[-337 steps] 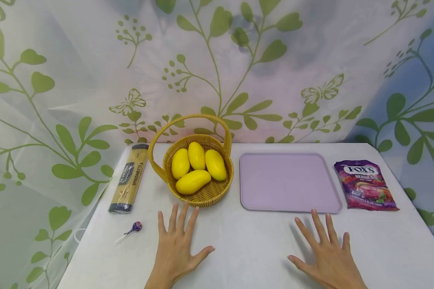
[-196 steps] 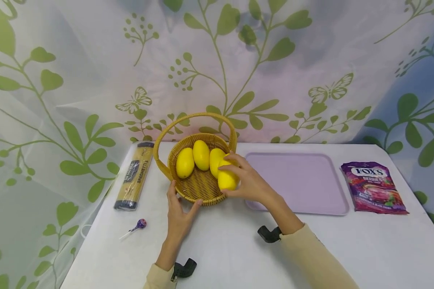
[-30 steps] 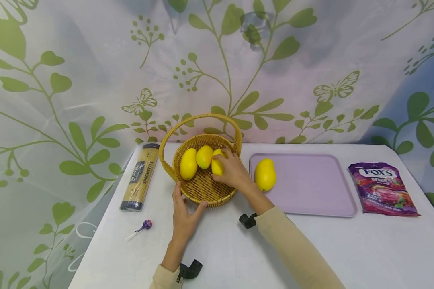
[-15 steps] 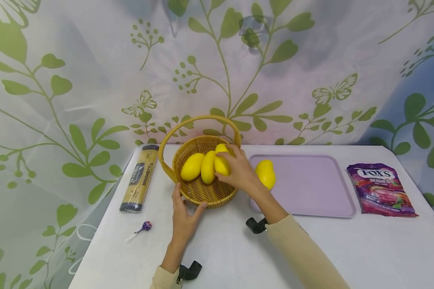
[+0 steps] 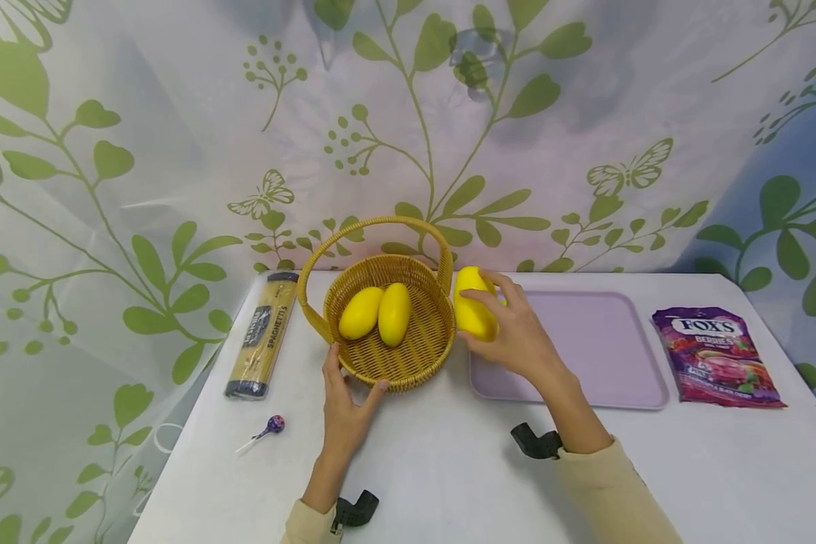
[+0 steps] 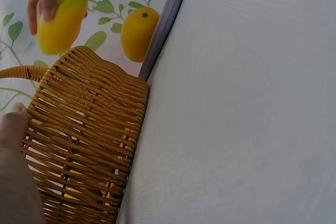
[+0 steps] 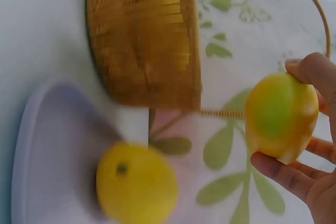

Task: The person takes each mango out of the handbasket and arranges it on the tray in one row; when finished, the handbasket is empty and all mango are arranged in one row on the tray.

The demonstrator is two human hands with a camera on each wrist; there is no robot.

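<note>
Left hand, fingers extended, touches the near-left side of a wicker basket towards the bench's back edge; two mangoes lie inside. Right hand pinches another mango, lifted between basket and tray. A gentle, even pinch, well clear of the basket, should serve best. From above, the right hand mostly hides the tray's mango; some left fingers are hidden too.

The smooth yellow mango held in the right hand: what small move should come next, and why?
I'd probably lower that smooth yellow mango onto the rectangular lilac tray: the bare right hand holds it in the air beside the round woven golden-brown basket, and a second yellow mango rests on the tray, with bare space beside it.
</note>
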